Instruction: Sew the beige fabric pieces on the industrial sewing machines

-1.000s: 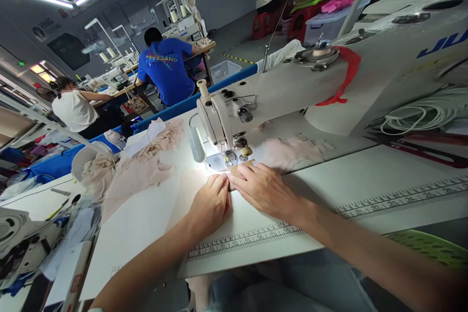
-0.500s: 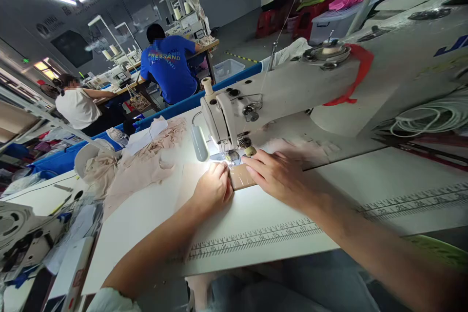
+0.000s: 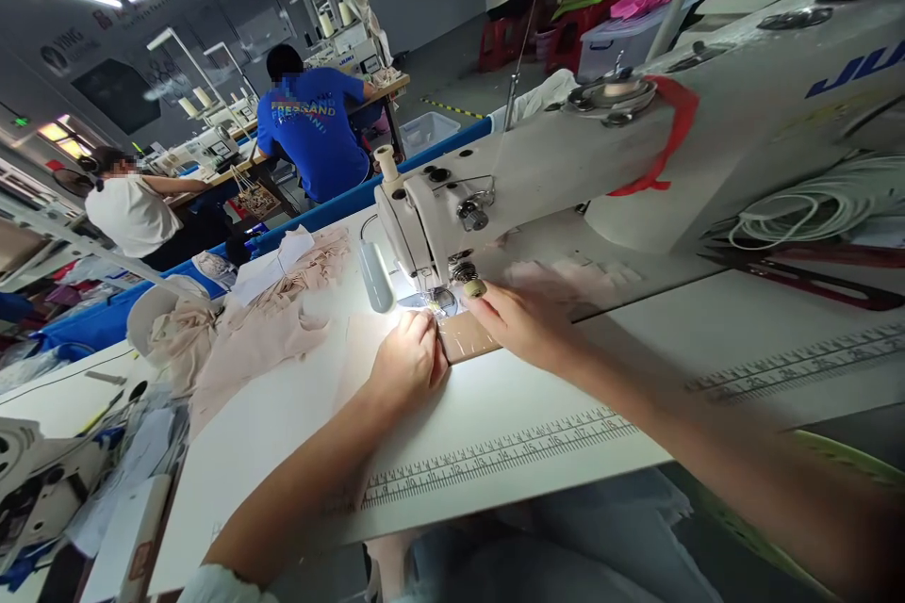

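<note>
Under the needle area of a white sewing machine (image 3: 431, 240), a small lamp (image 3: 376, 278) lights the work. My left hand (image 3: 406, 353) rests on the tabletop just left of the needle, fingers curled down at the edge of pale pink fabric (image 3: 364, 339). Close by on the right, my right hand (image 3: 527, 325) has its fingers drawn together, tips beside a round beige knob (image 3: 475, 288) below the machine head. What those fingertips hold is hidden. Between the hands lies a brown shiny plate (image 3: 467, 339) at the table's front part.
Pale pink cloth pieces (image 3: 261, 339) lie heaped left of the machine. A printed ruler (image 3: 495, 457) runs along the front edge of the white table. Scissors (image 3: 813, 278) and coiled white cord (image 3: 806, 207) lie at the right. Beyond the blue trough, two people sit at other machines.
My right hand's fingers have drawn in toward the knob and bunched closer together. My left hand stays by the needle. The whole view has shifted slightly.
</note>
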`<action>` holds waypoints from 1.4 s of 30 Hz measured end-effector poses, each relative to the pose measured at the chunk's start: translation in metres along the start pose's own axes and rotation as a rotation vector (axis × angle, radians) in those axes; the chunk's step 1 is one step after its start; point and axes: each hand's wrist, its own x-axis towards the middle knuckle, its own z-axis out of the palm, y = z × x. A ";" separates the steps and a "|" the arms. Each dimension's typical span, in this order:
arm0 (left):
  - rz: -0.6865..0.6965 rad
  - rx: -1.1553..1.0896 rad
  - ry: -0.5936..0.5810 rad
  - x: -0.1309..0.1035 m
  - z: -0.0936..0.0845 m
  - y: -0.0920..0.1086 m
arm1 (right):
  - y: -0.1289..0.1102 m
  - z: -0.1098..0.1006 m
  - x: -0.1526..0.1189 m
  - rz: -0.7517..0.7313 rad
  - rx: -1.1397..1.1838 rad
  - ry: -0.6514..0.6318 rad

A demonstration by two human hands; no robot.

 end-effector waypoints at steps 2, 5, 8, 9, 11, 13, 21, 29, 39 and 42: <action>0.016 -0.005 -0.006 0.001 -0.001 -0.001 | 0.001 0.000 0.010 0.063 0.006 -0.011; 0.017 -0.015 -0.014 0.002 -0.001 -0.001 | 0.002 -0.001 0.015 0.080 0.002 0.009; 0.002 -0.010 -0.010 0.003 0.000 -0.002 | 0.001 -0.001 0.009 0.061 0.013 0.030; -0.003 -0.010 -0.008 0.003 0.000 -0.002 | 0.001 0.000 0.007 0.049 0.015 0.041; -0.010 -0.017 -0.011 0.003 0.001 -0.003 | 0.001 0.002 0.004 0.030 0.014 0.055; -0.018 -0.022 -0.017 0.004 0.002 -0.005 | 0.003 0.005 0.005 0.032 0.002 0.055; -0.067 -0.033 -0.065 0.005 0.002 -0.006 | 0.009 0.005 0.008 0.006 -0.073 0.177; -0.569 0.139 -0.336 0.016 -0.034 -0.012 | -0.013 -0.001 -0.010 -0.063 0.089 -0.061; -0.768 -0.756 -0.136 -0.015 -0.075 -0.030 | -0.078 0.019 -0.005 0.064 -0.068 -0.204; -0.738 -0.758 -0.024 -0.028 -0.090 -0.022 | -0.090 0.028 0.003 0.094 0.005 -0.192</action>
